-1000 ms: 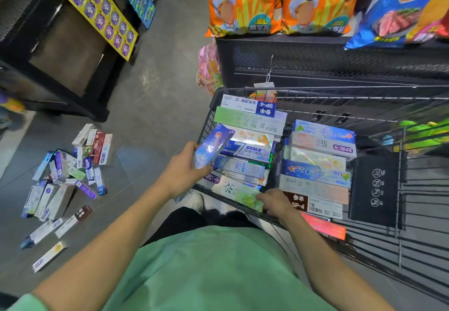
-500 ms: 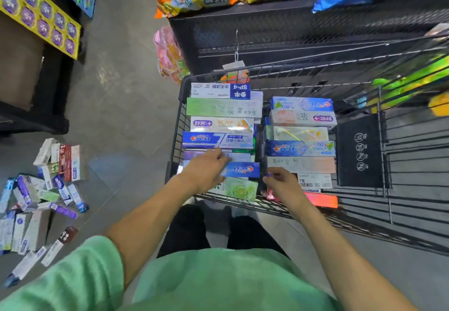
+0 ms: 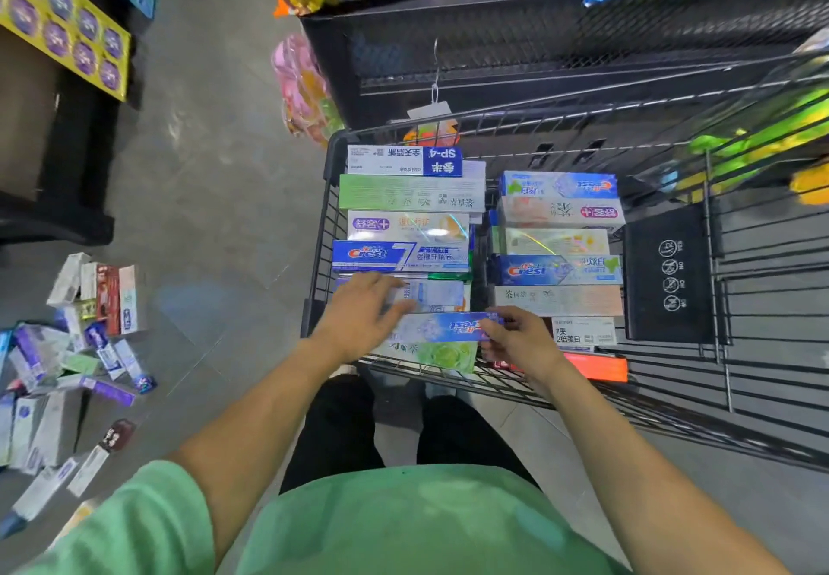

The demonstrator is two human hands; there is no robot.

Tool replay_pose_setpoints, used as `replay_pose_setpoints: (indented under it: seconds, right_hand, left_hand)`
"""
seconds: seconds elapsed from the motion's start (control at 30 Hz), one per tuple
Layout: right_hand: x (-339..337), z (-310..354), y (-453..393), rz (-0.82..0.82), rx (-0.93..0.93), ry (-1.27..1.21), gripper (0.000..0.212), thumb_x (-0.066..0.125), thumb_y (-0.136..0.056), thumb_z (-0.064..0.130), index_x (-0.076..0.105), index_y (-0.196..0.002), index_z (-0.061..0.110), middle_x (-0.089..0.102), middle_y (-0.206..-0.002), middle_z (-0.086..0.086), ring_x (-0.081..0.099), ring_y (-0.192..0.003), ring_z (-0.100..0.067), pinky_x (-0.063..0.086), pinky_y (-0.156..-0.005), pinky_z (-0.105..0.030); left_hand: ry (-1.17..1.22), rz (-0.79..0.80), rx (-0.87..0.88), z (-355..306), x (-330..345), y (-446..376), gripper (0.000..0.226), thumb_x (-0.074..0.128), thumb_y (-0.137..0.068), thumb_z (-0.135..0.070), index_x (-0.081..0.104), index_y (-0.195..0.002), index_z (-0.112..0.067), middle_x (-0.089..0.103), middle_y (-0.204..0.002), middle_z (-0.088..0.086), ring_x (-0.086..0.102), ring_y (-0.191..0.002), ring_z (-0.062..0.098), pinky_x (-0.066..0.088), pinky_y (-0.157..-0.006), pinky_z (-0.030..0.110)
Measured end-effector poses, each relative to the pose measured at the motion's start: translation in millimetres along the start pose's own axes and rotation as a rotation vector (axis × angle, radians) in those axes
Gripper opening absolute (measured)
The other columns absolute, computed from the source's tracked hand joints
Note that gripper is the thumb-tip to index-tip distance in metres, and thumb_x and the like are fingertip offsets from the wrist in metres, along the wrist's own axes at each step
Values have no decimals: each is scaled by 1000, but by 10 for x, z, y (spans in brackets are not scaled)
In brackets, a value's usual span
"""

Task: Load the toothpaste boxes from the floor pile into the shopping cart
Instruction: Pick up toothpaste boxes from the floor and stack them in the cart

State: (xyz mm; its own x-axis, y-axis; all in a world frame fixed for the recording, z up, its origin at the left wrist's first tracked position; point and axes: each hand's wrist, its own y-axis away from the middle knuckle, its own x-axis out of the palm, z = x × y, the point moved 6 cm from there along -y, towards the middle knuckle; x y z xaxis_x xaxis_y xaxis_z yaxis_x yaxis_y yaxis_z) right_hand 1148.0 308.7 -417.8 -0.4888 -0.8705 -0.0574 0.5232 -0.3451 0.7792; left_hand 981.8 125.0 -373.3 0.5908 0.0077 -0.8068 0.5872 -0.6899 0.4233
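Both hands work over the near end of the shopping cart point(image 3: 320, 233). Left hand point(image 3: 359, 318) lies with its fingers nearly straight across a pale box in the cart's left stack, pressing rather than gripping. Right hand point(image 3: 520, 341) pinches the right end of a blue Crest box point(image 3: 448, 327), which lies flat across the near end of that stack, just above a green-leaf box point(image 3: 444, 354).

A second ago the left hand held this blue box tilted above the cart; now the box is down level on the stack and the right hand has come over from the right column to steady it. By my reading this box is as good as loaded and only needs squaring up.

Plenty of work remains: the floor pile point(image 3: 71, 350) sits well left of the cart, many boxes scattered there.

Motion blur smears the print on the blue box and the left fingertips, so exact contact is hard to judge. The pile runs off the frame's left edge, and the cart's right side is cut off too. An orange-red box point(image 3: 596, 368) shows only partly behind the right wrist.
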Motion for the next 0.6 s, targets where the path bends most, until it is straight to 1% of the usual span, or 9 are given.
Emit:
replay_pose_setpoints:
  seconds: [0.07, 0.1, 0.17, 0.2, 0.23, 0.3, 0.37, 0.47, 0.6]
  right_hand:
    - [-64, -39, -12, -24, 20, -14, 20, 65, -96, 4, 62, -116, 0, 61, -88, -19, 61, -66, -28, 54, -86, -58]
    - [-95, -48, -13, -31, 16, -23, 21, 64, -97, 4, 62, -117, -2, 60, -88, -19, 59, -67, -29, 56, -83, -56]
    - [-149, -22, 19, -41, -4, -24, 21, 62, -98, 4, 63, -118, -1, 60, -89, -17, 58, -64, -24, 58, -66, -37]
    - [-180, -9, 41, -46, -14, -31, 18, 61, -98, 4, 63, -116, 2, 61, -91, -15, 58, -65, -21, 58, -60, -27]
    - [-211, 5, 63, -55, -21, -41, 15, 60, -99, 3, 64, -114, 6, 62, -92, -14, 59, -67, -21, 57, -57, -21]
    - [-282, 15, 78, -71, -30, -46, 14, 60, -99, 3, 66, -110, 9, 62, -93, -14, 59, -70, -22, 58, -57, -19]
    - [-370, 0, 67, -94, -26, -47, 20, 60, -99, 3, 66, -117, 5, 61, -96, -17, 60, -72, -24, 60, -62, -21]
    - [-469, -9, 53, -116, -15, -44, 22, 60, -99, 4, 66, -120, 3, 62, -100, -20, 58, -83, -30, 60, -70, -26]
    - [-500, -20, 24, -143, 5, -69, 25, 59, -99, 4, 64, -123, -1, 64, -93, -15, 59, -73, -22, 60, -67, -24]
  left_hand:
    - [-151, -52, -18, 162, -116, -37, 49, 47, -102, -50, 53, -139, -18, 56, -134, 5, 49, -124, 26, 39, -102, 41]
    - [-219, -76, -33, 232, -152, -57, 49, 53, -100, -47, 52, -140, -18, 54, -137, 7, 46, -126, 28, 37, -102, 41]
    - [-320, -111, -57, 317, -174, -88, 62, 68, -92, -47, 49, -143, -16, 50, -143, 10, 43, -132, 32, 35, -105, 43]
    - [-346, -105, -48, 332, -155, -101, 72, 73, -87, -47, 47, -146, -15, 47, -148, 11, 40, -137, 33, 33, -109, 44]
    - [-365, -93, -30, 341, -121, -118, 81, 76, -85, -47, 43, -150, -15, 43, -154, 11, 36, -143, 34, 30, -114, 46]
    - [-390, -67, -17, 378, -72, -164, 90, 75, -86, -46, 29, -158, -15, 27, -165, 9, 21, -152, 31, 18, -123, 46]
    - [-392, -57, -21, 427, -82, -222, 91, 71, -90, -45, 21, -160, -17, 17, -168, 7, 11, -155, 28, 10, -125, 45]
    - [-424, -23, 0, 473, -102, -270, 87, 61, -96, -50, 14, -162, -19, 11, -170, 4, 8, -156, 25, 8, -126, 43]
    - [-479, 1, 33, 525, -78, -257, 80, 48, -100, -55, 13, -162, -19, 11, -170, 5, 9, -156, 25, 7, -126, 42]
